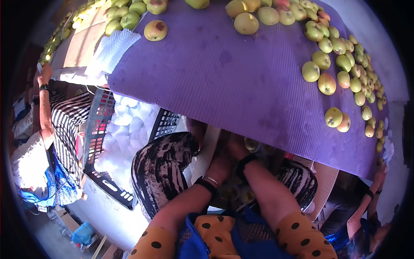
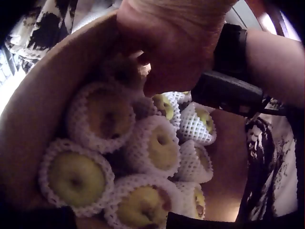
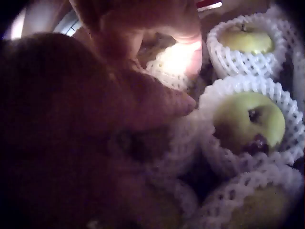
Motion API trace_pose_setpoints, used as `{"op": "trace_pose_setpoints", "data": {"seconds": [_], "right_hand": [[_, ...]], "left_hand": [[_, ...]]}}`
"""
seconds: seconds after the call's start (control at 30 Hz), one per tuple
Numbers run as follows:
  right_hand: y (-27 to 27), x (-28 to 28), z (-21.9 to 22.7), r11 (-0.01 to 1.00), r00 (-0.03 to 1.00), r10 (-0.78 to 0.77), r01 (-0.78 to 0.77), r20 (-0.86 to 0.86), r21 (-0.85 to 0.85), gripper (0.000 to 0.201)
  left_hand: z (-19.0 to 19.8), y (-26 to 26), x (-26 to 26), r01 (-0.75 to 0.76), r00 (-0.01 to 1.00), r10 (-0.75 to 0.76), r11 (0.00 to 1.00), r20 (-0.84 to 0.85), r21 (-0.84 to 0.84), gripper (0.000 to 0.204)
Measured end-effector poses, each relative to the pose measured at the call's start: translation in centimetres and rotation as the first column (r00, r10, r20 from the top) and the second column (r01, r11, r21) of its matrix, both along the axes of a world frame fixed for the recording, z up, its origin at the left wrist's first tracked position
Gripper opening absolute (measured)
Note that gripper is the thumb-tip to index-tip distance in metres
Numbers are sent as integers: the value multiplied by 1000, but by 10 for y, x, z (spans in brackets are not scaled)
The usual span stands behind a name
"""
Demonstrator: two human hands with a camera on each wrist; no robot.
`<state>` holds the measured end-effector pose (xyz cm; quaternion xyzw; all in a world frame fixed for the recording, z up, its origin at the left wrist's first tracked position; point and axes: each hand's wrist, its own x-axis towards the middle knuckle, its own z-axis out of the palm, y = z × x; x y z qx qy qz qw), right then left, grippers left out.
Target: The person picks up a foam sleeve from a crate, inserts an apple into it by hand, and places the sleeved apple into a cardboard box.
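Observation:
In the head view both forearms reach down below the purple table edge into a cardboard box. My left hand is in deep shadow there, its fingers hidden. My right hand comes down into the box from above in the left wrist view. The right wrist view has its thumb and a finger curled around an apple in a white foam net, with light on a fingertip. Around it sit several other net-wrapped apples, some with brown marks. More of these wrapped apples stand packed in the box.
Many loose apples lie on the purple ribbed table. A black plastic crate of white foam nets stands at my left. Other people's arms show at both sides. A cardboard flap rises right of my knees.

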<state>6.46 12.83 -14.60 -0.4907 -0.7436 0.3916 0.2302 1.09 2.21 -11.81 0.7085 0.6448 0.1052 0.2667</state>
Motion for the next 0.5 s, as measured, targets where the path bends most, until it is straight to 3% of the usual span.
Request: {"op": "trace_pose_setpoints", "data": {"seconds": [0.07,0.1,0.17,0.2,0.27,0.33,0.4,0.43,0.5], "right_hand": [[1,0,0,997,999,-12,14,31,-70,32],[4,2,1,1000,999,19,-18,46,-20,31],[5,3,9,994,993,73,-79,88,73,30],[6,3,16,993,987,119,-120,112,7,30],[12,8,30,961,951,249,-219,182,-167,31],[26,12,43,851,846,456,-323,276,-414,33],[28,14,29,860,858,431,-297,280,-415,35],[24,11,1,937,932,282,-216,227,-275,36],[23,10,-16,976,975,158,-131,155,-173,44]], "left_hand": [[21,12,-3,-2,1000,4,979,8,-205,27],[26,17,-3,-7,1000,10,954,7,-301,27],[25,16,-1,-35,996,54,968,72,-247,28],[25,15,-1,-48,992,73,974,106,-223,28],[41,16,0,17,1000,-15,996,23,-92,29],[41,13,3,34,999,-34,999,-38,-5,31],[22,9,9,-3,998,6,999,-68,48,34],[19,7,11,-5,998,6,1000,-69,17,35],[20,7,11,-12,997,8,999,-75,-44,37]]}}
